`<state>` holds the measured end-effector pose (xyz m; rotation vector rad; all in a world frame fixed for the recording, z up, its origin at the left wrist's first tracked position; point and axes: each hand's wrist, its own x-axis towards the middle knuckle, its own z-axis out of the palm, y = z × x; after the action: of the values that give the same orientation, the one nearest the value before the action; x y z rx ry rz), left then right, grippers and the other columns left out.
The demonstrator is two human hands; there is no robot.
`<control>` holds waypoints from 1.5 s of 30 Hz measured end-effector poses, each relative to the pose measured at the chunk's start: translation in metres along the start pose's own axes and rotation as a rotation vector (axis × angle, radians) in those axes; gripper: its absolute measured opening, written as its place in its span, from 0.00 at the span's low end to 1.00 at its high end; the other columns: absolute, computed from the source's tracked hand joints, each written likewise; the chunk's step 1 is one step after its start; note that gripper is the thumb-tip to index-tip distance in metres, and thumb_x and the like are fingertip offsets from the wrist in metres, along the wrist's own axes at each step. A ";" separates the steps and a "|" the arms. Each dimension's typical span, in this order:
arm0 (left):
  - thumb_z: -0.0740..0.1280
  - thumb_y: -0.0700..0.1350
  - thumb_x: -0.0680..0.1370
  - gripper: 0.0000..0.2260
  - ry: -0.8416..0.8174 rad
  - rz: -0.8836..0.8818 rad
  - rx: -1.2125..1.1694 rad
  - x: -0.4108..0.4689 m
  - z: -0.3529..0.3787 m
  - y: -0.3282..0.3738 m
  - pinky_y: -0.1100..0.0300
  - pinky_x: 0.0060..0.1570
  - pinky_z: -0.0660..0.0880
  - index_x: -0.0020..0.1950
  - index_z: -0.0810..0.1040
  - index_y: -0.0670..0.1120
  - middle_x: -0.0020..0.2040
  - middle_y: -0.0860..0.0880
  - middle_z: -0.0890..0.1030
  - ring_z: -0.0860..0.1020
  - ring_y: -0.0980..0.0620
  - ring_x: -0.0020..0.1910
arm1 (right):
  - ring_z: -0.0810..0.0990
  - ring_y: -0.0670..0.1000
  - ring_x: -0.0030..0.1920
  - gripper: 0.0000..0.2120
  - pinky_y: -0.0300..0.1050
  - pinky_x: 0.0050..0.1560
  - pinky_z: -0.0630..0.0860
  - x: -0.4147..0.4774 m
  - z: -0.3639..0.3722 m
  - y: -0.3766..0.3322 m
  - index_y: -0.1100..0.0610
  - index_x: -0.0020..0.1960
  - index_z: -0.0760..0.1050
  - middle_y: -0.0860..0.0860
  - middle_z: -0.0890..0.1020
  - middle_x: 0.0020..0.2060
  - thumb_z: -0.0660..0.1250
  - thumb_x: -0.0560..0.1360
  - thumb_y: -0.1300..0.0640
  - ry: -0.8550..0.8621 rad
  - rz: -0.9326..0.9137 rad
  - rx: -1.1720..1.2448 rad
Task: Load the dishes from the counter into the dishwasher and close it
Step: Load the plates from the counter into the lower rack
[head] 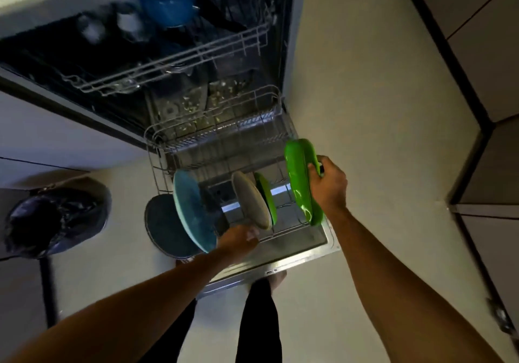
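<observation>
Green plate (299, 183): on edge, over the right end of the pulled-out lower rack (213, 138).
Right hand (328, 186): fingers clamped on its rim.
Left hand (238, 240): at the grey plate's (251, 200) lower edge; grip blurred, cannot tell.
Racked upright: teal plate (191, 208), grey plate.

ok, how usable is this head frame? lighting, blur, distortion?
Head view: dim overall, the upper rack nearly black and the blue bowl soft; glare streaks on the green plate held by the right hand; left hand motion-blurred, grip unreadable; wide-angle distortion tilts the cabinet edge at right.
</observation>
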<state>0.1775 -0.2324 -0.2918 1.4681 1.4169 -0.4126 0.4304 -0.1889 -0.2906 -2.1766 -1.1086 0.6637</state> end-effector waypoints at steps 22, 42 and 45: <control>0.69 0.45 0.77 0.08 -0.119 0.029 0.119 0.084 0.052 -0.010 0.68 0.57 0.75 0.53 0.85 0.53 0.54 0.56 0.84 0.81 0.63 0.53 | 0.82 0.58 0.48 0.13 0.50 0.47 0.79 0.025 0.114 0.037 0.60 0.56 0.78 0.58 0.83 0.47 0.73 0.72 0.61 -0.387 -0.058 -0.095; 0.67 0.48 0.78 0.07 -0.061 0.037 0.032 0.080 0.052 -0.011 0.65 0.58 0.74 0.51 0.85 0.52 0.53 0.55 0.84 0.80 0.58 0.54 | 0.81 0.57 0.57 0.19 0.47 0.52 0.77 -0.010 0.117 0.054 0.55 0.60 0.78 0.54 0.83 0.56 0.73 0.74 0.47 -0.500 0.351 -0.077; 0.68 0.46 0.77 0.06 0.010 0.033 -0.020 0.071 0.053 -0.015 0.61 0.60 0.75 0.49 0.84 0.52 0.51 0.53 0.85 0.81 0.55 0.53 | 0.83 0.58 0.50 0.12 0.46 0.46 0.77 -0.022 0.110 0.057 0.54 0.50 0.81 0.54 0.85 0.48 0.70 0.74 0.47 -0.515 0.402 -0.056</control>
<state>0.2027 -0.2400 -0.3778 1.4774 1.3989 -0.3702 0.3769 -0.2034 -0.4034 -2.3672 -0.9313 1.4492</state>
